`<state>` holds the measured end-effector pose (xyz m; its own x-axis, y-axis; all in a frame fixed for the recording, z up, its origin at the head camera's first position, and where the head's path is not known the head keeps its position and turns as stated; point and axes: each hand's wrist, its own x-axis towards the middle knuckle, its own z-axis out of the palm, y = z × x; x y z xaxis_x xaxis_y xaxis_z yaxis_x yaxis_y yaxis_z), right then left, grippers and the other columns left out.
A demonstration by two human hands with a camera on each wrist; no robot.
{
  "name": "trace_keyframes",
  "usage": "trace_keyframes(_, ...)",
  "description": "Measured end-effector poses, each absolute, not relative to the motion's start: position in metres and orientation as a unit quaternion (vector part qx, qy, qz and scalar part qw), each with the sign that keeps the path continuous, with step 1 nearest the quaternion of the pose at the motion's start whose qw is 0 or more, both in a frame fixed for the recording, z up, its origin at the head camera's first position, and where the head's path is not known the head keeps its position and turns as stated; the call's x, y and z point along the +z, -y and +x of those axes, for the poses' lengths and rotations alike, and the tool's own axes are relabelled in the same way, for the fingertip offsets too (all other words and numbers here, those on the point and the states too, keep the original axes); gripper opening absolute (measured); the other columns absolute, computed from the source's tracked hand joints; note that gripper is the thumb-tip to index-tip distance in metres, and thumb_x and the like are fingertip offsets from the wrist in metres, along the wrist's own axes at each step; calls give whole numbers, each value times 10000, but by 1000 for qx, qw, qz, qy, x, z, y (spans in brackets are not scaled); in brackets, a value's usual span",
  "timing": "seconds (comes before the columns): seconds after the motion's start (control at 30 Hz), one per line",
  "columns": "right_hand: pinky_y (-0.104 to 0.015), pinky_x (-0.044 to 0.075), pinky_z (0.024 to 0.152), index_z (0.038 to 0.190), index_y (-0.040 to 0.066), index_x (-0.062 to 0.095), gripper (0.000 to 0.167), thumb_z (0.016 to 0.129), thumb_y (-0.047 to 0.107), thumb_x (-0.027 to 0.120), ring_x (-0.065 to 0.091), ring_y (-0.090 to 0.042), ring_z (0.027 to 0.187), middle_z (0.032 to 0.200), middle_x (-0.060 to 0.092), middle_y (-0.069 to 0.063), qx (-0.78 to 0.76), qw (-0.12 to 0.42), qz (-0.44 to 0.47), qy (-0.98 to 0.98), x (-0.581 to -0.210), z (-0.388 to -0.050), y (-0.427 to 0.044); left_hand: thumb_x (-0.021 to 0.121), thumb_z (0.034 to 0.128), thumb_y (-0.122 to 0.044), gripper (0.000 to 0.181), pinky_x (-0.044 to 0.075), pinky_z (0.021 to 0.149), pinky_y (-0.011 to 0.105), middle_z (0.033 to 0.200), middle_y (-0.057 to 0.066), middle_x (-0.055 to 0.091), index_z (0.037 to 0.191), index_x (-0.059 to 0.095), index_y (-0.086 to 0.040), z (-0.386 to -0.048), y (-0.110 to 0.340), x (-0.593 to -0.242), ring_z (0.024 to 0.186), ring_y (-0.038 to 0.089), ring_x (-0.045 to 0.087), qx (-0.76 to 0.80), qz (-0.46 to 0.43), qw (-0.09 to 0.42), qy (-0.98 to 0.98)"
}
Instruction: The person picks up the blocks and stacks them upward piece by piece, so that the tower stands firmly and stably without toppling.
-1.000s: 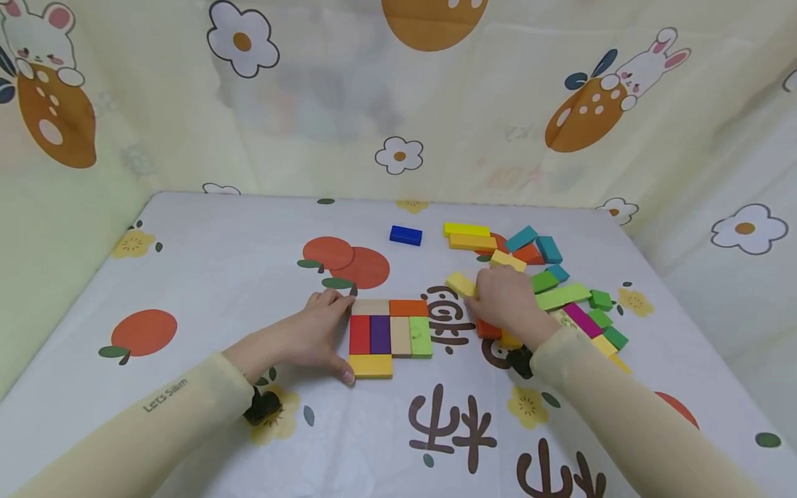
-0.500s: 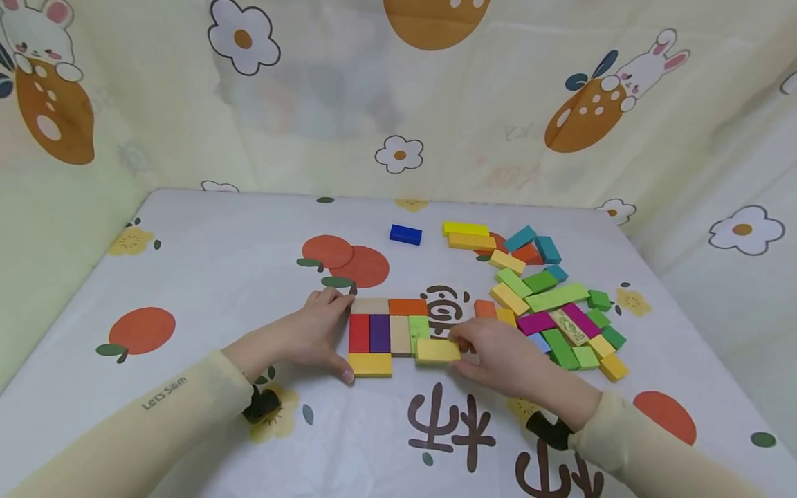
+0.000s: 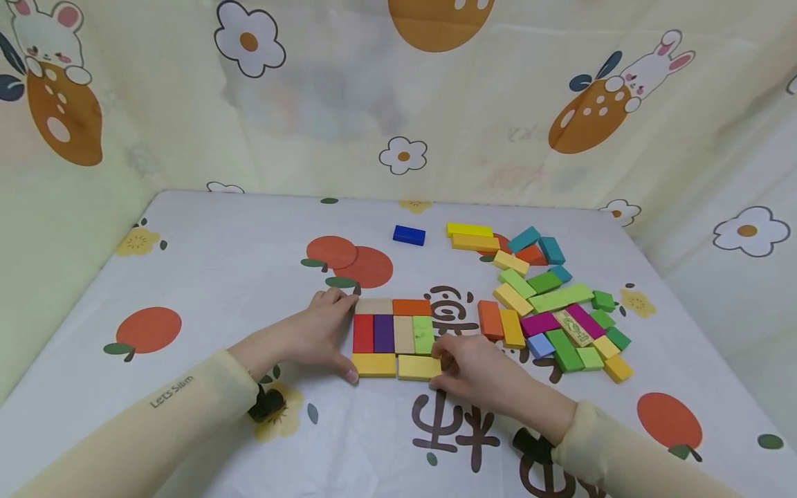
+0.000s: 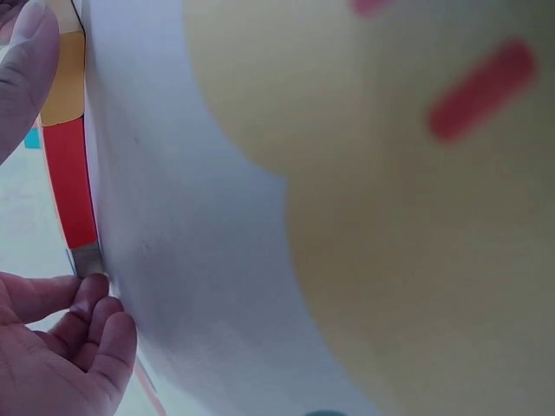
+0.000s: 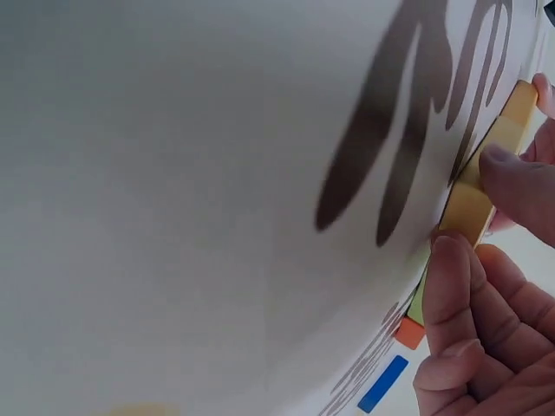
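In the head view, several wooden blocks lie flat together: a pale wood block and an orange block at the top, red, purple, beige and light green blocks in the middle, and a yellow block at bottom left. My left hand spans the left side, its thumb by the yellow block and fingertips by the pale wood one. My right hand pinches a light yellow block at its right end. That block lies below the light green one, beside the yellow block.
Loose colored blocks spread over the right of the table, with a yellow pair at the back. A dark blue block lies alone behind the arrangement. A printed curtain hangs behind the table.
My right hand has brought the light yellow block from the loose blocks leftward and down to the bottom row, beside the yellow block. The left hand has stayed at the left side.
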<state>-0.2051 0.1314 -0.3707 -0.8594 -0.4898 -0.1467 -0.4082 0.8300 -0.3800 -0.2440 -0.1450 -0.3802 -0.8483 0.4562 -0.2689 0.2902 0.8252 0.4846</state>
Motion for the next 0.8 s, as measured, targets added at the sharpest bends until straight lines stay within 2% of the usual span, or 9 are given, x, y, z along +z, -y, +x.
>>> trace_keyframes(0.33, -181, 474, 589, 866, 176, 622, 265, 827, 267, 867, 522, -75, 663, 724, 586, 85, -179, 113, -210, -954, -373, -202, -124, 954, 648, -469, 1234, 450, 1145, 496, 1501, 170, 397, 1585, 301, -3, -244, 144, -381, 1388, 329, 345, 221, 203, 191, -935)
trace_keyframes(0.6, -213, 450, 612, 828, 188, 655, 264, 802, 316, 884, 507, -94, 687, 712, 557, 73, -153, 117, -180, -965, -373, -202, -128, 948, 657, -471, 1225, 449, 1148, 497, 1501, 165, 398, 1590, 299, -14, -244, 145, -379, 1399, 326, 343, 217, 200, 193, -936)
trace_keyframes(0.8, -221, 446, 624, 828, 166, 679, 231, 830, 308, 861, 505, -100, 698, 710, 559, 70, -141, 118, -200, -962, -376, -202, -128, 949, 657, -467, 1227, 452, 1141, 503, 1487, 181, 403, 1583, 299, 8, -243, 146, -379, 1379, 336, 352, 217, 202, 194, -935)
